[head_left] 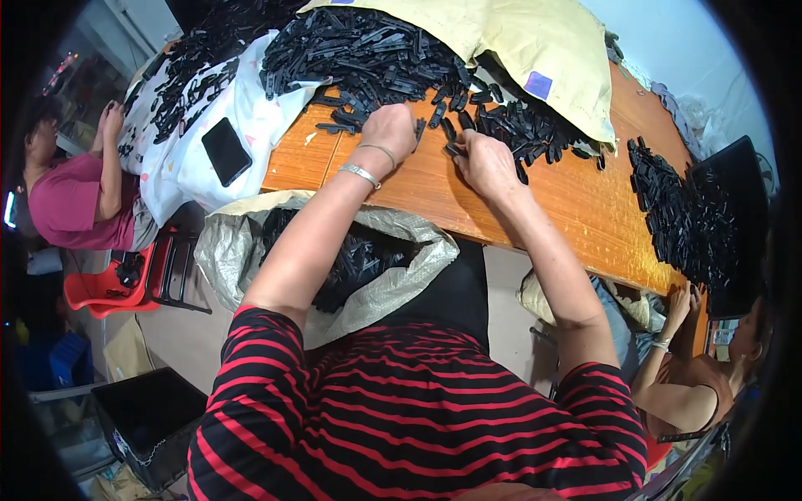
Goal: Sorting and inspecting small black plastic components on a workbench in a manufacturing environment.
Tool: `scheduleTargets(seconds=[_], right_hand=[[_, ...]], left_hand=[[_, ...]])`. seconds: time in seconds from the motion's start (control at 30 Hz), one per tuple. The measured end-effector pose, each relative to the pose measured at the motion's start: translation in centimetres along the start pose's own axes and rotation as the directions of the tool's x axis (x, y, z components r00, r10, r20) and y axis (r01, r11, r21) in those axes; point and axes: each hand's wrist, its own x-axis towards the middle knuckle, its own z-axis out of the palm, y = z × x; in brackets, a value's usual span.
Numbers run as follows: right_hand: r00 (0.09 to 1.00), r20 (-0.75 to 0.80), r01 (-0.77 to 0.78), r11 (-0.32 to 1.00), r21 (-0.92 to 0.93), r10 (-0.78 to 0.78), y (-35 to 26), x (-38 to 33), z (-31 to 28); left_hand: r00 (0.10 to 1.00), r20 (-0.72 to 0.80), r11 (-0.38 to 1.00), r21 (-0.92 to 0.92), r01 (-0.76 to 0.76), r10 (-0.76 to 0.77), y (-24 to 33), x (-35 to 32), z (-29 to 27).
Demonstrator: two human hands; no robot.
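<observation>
My left hand (388,135) is closed above the wooden table, with a small elongated black plastic part (420,129) showing at its finger side. To its right, my right hand (489,163) has its fingers bent and pressed together on another such part (455,150). What exactly these parts are is too small to tell. Beyond my hands, a big heap of similar black parts (359,54) lies on the table, and a looser pile (526,129) spills from under a yellowish sack (547,50). An open woven sack (225,250) holding black parts sits below the table edge by my lap.
A black phone (226,152) rests on white plastic sheeting (180,179) at the left. People work at both sides, one in a magenta shirt (71,200). More black parts (677,204) lie at the table's right end. A red chair (109,288) and black box (150,417) stand lower left.
</observation>
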Motion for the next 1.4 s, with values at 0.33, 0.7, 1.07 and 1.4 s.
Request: scheduleTargets(seconds=[0.33, 0.7, 1.07, 1.4], right_hand=[[0.999, -0.041, -0.033, 0.996, 0.078, 0.036, -0.6, -1.1, 0.0], [0.963, -0.098, -0.092, 0.651, 0.753, 0.249, -3.9, -1.9, -1.0], [0.978, -0.104, -0.037, 0.646, 0.763, 0.179, -6.0, -2.1, -1.5], [0.917, -0.400, 0.184, 0.882, 0.435, 0.006, -7.1, -2.6, -0.9]], left_hand=[[0.986, -0.111, 0.987, 0.117, -0.109, 0.122, 0.5, -1.6, 1.5], [0.974, 0.223, 0.242, -0.948, 0.208, 0.038, 0.3, -4.8, -0.8], [0.992, -0.039, 0.414, -0.906, -0.085, 0.118, 0.0, -6.7, -2.0], [0.937, -0.347, 0.474, -0.819, -0.324, 0.041, 2.5, -9.6, -2.8]])
